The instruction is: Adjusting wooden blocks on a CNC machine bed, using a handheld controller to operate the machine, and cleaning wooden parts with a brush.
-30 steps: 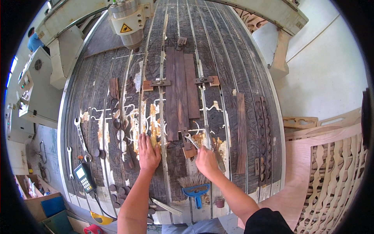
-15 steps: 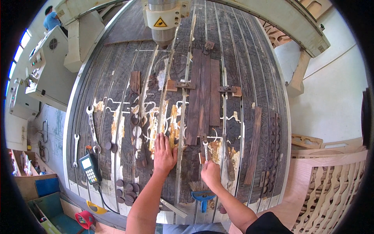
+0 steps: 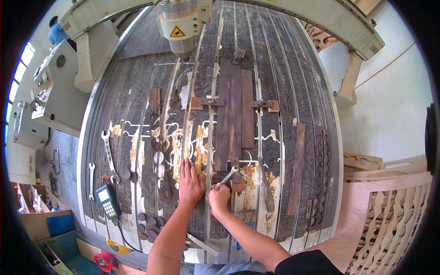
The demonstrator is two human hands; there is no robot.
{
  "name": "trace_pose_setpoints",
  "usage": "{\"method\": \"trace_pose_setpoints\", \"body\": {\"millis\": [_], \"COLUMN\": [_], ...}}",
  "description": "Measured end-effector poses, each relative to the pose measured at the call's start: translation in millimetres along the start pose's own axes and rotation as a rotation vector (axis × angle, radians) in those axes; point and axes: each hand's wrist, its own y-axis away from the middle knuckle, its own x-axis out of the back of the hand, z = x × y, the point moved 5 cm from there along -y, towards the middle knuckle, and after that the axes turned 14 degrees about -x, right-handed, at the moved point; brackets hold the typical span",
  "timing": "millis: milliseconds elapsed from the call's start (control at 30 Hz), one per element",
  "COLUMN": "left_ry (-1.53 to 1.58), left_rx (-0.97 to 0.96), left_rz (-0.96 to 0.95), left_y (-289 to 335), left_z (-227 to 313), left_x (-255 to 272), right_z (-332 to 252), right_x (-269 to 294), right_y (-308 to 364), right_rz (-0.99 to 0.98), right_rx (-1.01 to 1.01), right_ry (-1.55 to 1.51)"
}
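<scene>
My right hand (image 3: 218, 199) is closed around the handle of a wrench (image 3: 228, 176). The wrench slants up to the right, its head at the bolt of a small metal clamp (image 3: 235, 162) by the near end of several long dark wood strips (image 3: 235, 110). Palm down, my left hand (image 3: 190, 185) rests on the worn machine bed (image 3: 270, 165), fingers stretched forward. A little wood block (image 3: 238, 185) lies just below the clamp. More clamps hold the strips at the left (image 3: 212, 101), right (image 3: 262, 104) and far end (image 3: 239, 53).
Above the bed hangs a machine spindle (image 3: 182, 32). Two wrenches (image 3: 109, 153) and a keypad controller (image 3: 107, 201) lie at the left, dark round discs (image 3: 149, 224) near the front. A blue-handled brush (image 3: 239, 244) is partly under my right forearm. A person (image 3: 59, 32) stands far left.
My right hand has swung the wrench handle to the left, from nearly upright to a slant, and is now close beside my left hand. The left hand stays flat on the bed.
</scene>
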Motion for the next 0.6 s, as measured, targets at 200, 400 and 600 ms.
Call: {"method": "trace_pose_setpoints", "body": {"millis": [200,400,600], "left_ry": [-0.008,0.052,0.049], "left_rx": [-0.035,-0.031,-0.068], "left_rz": [0.031,0.070,0.101], "left_y": [-2,1,2], "left_z": [4,0,11], "left_x": [0,-2,1], "right_z": [-21,-21,18], "right_x": [-20,6,86], "right_y": [1,36,83], "right_rz": [-0.028,-0.376,-0.316], "right_rx": [-0.031,-0.163,0.491], "right_ry": [-0.055,-0.259,0.304]}}
